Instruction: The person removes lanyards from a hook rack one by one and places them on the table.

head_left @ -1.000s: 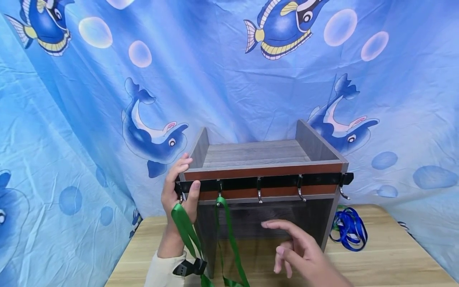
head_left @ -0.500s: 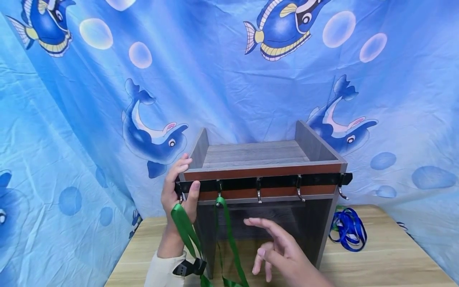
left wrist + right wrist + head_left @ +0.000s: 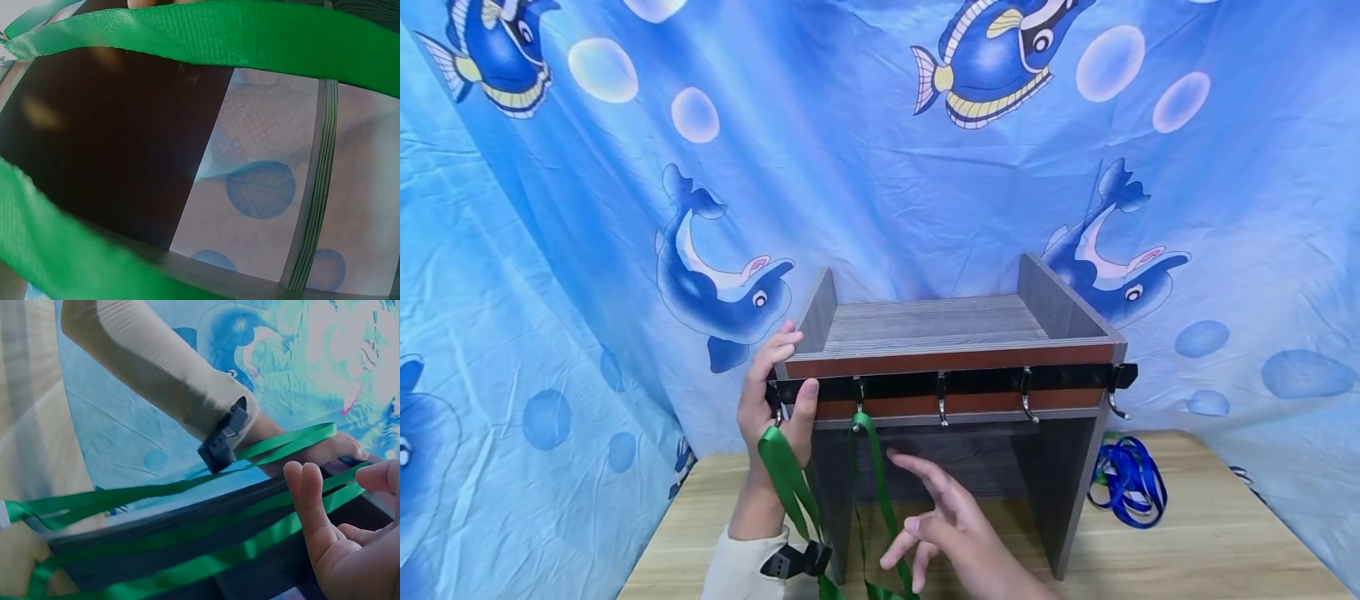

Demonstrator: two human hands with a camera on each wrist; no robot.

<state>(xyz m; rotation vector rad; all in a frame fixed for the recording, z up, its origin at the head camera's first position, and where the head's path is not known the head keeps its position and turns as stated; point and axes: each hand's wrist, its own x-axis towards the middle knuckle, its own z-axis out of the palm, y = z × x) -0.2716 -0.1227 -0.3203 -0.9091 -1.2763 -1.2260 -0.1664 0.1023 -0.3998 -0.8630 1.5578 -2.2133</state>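
Observation:
A grey wooden shelf (image 3: 928,321) carries a black rail (image 3: 985,381) with several metal hooks along its front. My left hand (image 3: 767,387) grips the shelf's left front corner, thumb across the rail's end and fingers along the side panel. One green lanyard (image 3: 784,467) hangs below the leftmost hook, in front of that wrist. Another green lanyard (image 3: 880,475) loops over the second hook; both bands run close past the left wrist camera. My right hand (image 3: 951,525) is below the rail with fingers spread and holding nothing, its fingertips beside the second lanyard (image 3: 269,547).
A bundle of blue lanyards (image 3: 1131,483) lies on the wooden table (image 3: 1217,517) right of the shelf. A blue curtain (image 3: 880,167) printed with sea animals hangs behind and at both sides. A black wrist strap (image 3: 797,558) sits on the left sleeve.
My right hand has moved left beneath the rail, up to the lanyard on the second hook. The left hand and both green lanyards have stayed in place.

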